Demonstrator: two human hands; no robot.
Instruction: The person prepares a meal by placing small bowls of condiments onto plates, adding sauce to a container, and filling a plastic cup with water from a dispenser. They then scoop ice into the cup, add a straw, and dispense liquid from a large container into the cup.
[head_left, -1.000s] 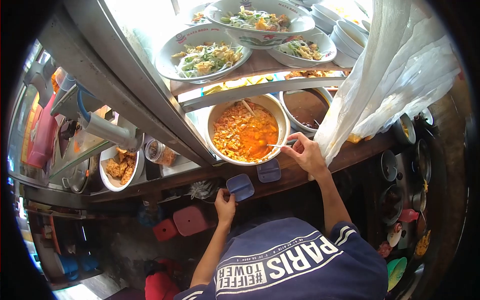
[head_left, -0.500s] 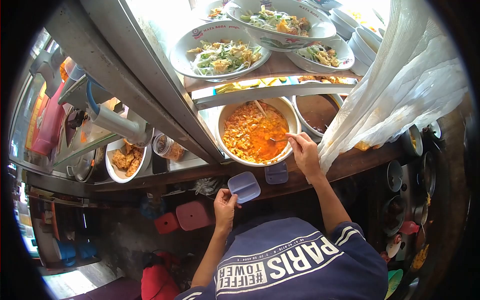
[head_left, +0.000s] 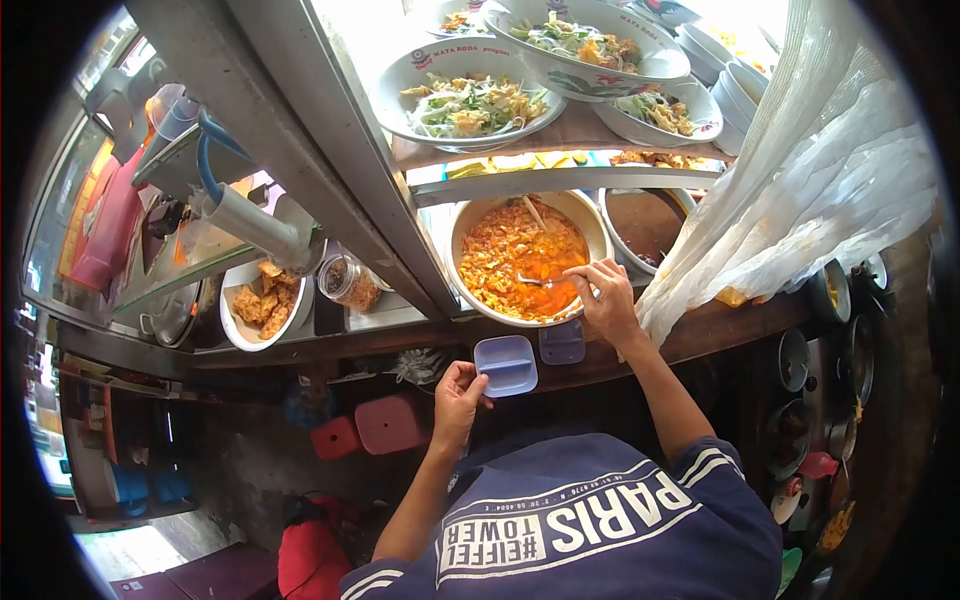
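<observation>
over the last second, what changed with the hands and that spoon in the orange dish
The right hand reached further over the rim of the big bowl, carrying the spoon from the near edge into the orange dish. The left hand kept its grip on the small blue container below the counter edge. The blue lid on the counter and the noodle bowls on the shelf stayed put.

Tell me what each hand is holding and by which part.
The left hand holds a small blue container by its near edge. The right hand holds a spoon by the handle end, its bowl in the orange dish in the big bowl.
</observation>
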